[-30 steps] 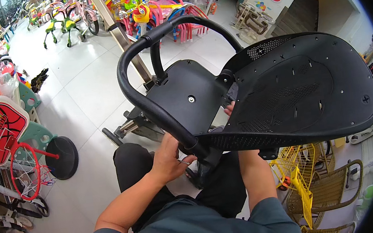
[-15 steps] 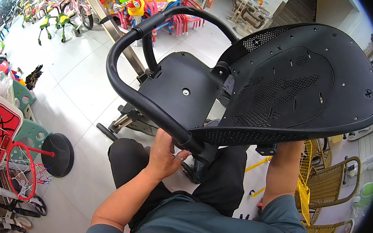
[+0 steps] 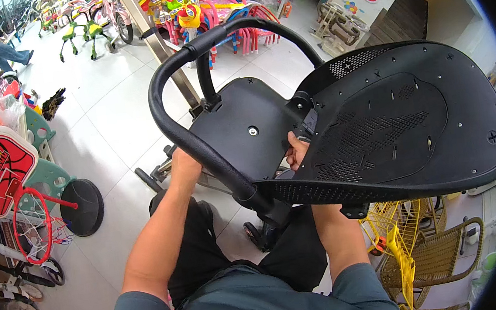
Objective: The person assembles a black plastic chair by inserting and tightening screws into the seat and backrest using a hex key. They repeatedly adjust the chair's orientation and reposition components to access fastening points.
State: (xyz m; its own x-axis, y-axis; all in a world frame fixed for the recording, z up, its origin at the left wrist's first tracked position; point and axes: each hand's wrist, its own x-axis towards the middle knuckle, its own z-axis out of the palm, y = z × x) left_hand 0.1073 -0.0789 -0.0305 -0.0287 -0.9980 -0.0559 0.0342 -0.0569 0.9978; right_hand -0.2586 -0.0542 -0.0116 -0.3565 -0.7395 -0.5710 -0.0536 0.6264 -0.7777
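A black stroller seat stands in front of me, with a flat seat panel [image 3: 237, 116], a perforated backrest shell [image 3: 379, 121] on the right and a padded bumper bar [image 3: 185, 140] arching over it. My left hand [image 3: 185, 169] is at the panel's near left edge, beside the metal frame, with its fingers mostly hidden. Reaching under the shell, my right hand [image 3: 297, 150] comes up in the gap between panel and shell near the hinge [image 3: 299, 105]. Its fingers look curled, and whatever they hold is hidden. A small wheel [image 3: 254, 235] shows between my legs.
At the left stands a toy basketball hoop [image 3: 2, 174] on a round black base [image 3: 82, 205]. Wicker chairs [image 3: 439, 252] and a yellow wire basket [image 3: 404, 259] are close on the right. Stacked children's chairs [image 3: 238, 15] stand beyond the metal post [image 3: 167, 60]. A person [image 3: 3, 45] walks far left.
My left hand has moved from the bar's lower end, where it held a small metal piece, forward to the panel's edge. My right hand has shifted left and emerged in the gap.
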